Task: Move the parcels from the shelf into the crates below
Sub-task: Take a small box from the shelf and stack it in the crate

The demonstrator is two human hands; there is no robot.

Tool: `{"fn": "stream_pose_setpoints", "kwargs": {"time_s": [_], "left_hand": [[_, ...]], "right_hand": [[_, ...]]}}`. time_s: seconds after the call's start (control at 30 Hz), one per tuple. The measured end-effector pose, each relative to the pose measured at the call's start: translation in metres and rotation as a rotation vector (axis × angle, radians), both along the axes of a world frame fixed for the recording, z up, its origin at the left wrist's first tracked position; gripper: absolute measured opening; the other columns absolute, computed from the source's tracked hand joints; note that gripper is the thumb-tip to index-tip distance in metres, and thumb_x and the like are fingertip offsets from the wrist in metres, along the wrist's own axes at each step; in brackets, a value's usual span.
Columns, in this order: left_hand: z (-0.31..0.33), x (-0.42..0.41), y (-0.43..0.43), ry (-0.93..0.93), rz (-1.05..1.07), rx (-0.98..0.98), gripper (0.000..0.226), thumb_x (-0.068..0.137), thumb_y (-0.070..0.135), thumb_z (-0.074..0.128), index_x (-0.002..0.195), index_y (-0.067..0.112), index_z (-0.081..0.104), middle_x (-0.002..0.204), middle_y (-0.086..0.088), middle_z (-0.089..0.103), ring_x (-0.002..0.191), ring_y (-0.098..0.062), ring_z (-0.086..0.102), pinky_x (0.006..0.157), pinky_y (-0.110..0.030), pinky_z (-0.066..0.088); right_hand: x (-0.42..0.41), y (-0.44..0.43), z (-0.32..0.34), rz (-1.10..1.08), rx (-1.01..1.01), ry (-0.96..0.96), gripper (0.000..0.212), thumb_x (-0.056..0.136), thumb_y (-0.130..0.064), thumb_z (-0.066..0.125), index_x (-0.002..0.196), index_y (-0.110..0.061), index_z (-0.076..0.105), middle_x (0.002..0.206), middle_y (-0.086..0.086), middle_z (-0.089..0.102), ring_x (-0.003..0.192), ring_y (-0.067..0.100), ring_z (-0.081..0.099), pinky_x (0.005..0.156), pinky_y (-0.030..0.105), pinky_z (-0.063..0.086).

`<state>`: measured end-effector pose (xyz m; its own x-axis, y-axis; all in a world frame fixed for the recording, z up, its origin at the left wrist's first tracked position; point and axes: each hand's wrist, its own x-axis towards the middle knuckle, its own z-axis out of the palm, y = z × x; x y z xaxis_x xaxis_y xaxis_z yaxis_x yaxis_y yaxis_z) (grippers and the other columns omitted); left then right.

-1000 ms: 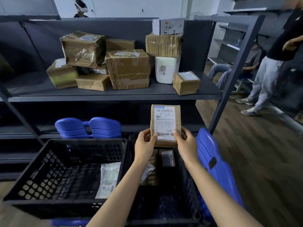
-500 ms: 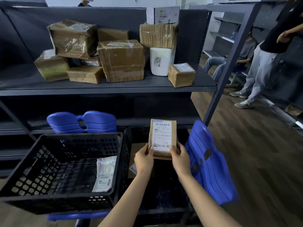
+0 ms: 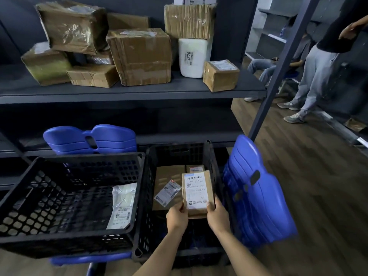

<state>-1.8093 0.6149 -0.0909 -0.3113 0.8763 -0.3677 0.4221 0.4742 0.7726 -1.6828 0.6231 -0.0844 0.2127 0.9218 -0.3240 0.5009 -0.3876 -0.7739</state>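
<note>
The left hand and right hand pinch the near end of a small brown parcel, thumbs on its labelled face. They hold it inside the mouth of the right crate, above the flat parcels lying on its bottom. To finish well, the person should probably lower it level, label up, keep it off the crate's right wall, and let go with both hands together so it does not tip. Its label shows a barcode and print too small to read. On the shelf, a white parcel reads "3270"; the other labels are illegible.
</note>
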Motion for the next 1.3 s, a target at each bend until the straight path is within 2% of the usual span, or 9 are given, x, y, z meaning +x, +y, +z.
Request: {"fn": "stream_pose_setpoints", "kwargs": {"time_s": [0.13,0.33,0.4,0.5,0.6,0.77,0.93,1.1,1.3], "left_hand": [[-0.029,0.001,0.006,0.0,-0.048,-0.018,0.02,0.096,0.018,0.052,0.101,0.013,0.07,0.095,-0.003,0.071,0.089,-0.023,0.064,0.064,-0.025,0.042],[-0.068,0.006,0.013,0.025,-0.111,-0.114,0.034,0.096,0.023,0.053,0.127,0.012,0.062,0.12,-0.009,0.067,0.109,-0.026,0.062,0.077,-0.026,0.046],[-0.083,0.007,0.014,0.025,-0.125,-0.132,0.036,0.096,0.025,0.053,0.128,0.011,0.062,0.121,-0.008,0.067,0.11,-0.025,0.062,0.083,-0.028,0.048],[-0.1,0.008,0.019,0.036,-0.143,-0.138,0.034,0.098,0.023,0.051,0.127,0.012,0.063,0.121,-0.006,0.067,0.11,-0.022,0.062,0.079,-0.023,0.045],[-0.112,0.01,0.027,0.038,-0.154,-0.132,0.033,0.097,0.021,0.051,0.126,0.012,0.064,0.121,-0.007,0.067,0.113,-0.023,0.061,0.081,-0.023,0.045],[-0.123,0.012,0.039,0.067,-0.173,-0.137,0.032,0.098,0.022,0.049,0.122,0.009,0.065,0.121,-0.009,0.067,0.114,-0.025,0.06,0.082,-0.025,0.044],[-0.138,0.01,0.05,0.112,-0.194,-0.194,0.029,0.096,0.018,0.048,0.118,0.007,0.065,0.119,-0.009,0.066,0.11,-0.026,0.061,0.075,-0.025,0.043],[-0.146,0.015,0.062,0.213,-0.324,-0.227,0.034,0.093,0.01,0.046,0.125,0.007,0.058,0.128,-0.012,0.062,0.119,-0.026,0.057,0.091,-0.027,0.046],[-0.159,0.021,0.068,0.191,-0.39,-0.26,0.039,0.093,0.016,0.049,0.132,0.009,0.051,0.135,-0.01,0.057,0.126,-0.023,0.053,0.096,-0.023,0.041]], "right_hand": [[0.007,0.005,-0.032,0.035,-0.073,-0.004,0.049,0.102,-0.023,0.039,0.149,-0.016,0.03,0.139,0.006,0.053,0.125,0.026,0.051,0.098,0.031,0.041],[0.016,0.01,-0.079,0.039,-0.152,-0.045,0.046,0.1,-0.024,0.04,0.146,-0.015,0.036,0.136,0.009,0.056,0.121,0.028,0.054,0.097,0.033,0.044],[0.018,0.013,-0.086,0.05,-0.157,-0.065,0.045,0.1,-0.022,0.041,0.144,-0.015,0.038,0.135,0.008,0.056,0.121,0.027,0.054,0.096,0.032,0.044],[0.019,0.022,-0.094,0.08,-0.168,-0.116,0.046,0.101,-0.019,0.039,0.146,-0.014,0.033,0.139,0.008,0.052,0.124,0.027,0.052,0.096,0.03,0.042],[0.019,0.031,-0.103,0.073,-0.191,-0.122,0.048,0.102,-0.018,0.036,0.149,-0.014,0.028,0.143,0.007,0.047,0.128,0.026,0.048,0.098,0.029,0.04],[0.018,0.044,-0.119,0.039,-0.202,-0.141,0.041,0.1,-0.014,0.04,0.141,-0.01,0.041,0.138,0.009,0.053,0.125,0.027,0.051,0.097,0.028,0.041],[0.015,0.055,-0.132,0.057,-0.259,-0.19,0.035,0.1,-0.017,0.042,0.134,-0.013,0.048,0.136,0.01,0.054,0.123,0.028,0.052,0.095,0.029,0.043],[0.018,0.069,-0.146,0.052,-0.29,-0.233,0.032,0.101,-0.014,0.038,0.129,-0.014,0.051,0.135,0.007,0.054,0.119,0.024,0.054,0.082,0.022,0.04],[0.013,0.077,-0.165,0.024,-0.375,-0.214,0.034,0.1,-0.014,0.038,0.132,-0.011,0.048,0.136,0.008,0.053,0.12,0.023,0.055,0.086,0.023,0.043]]}}
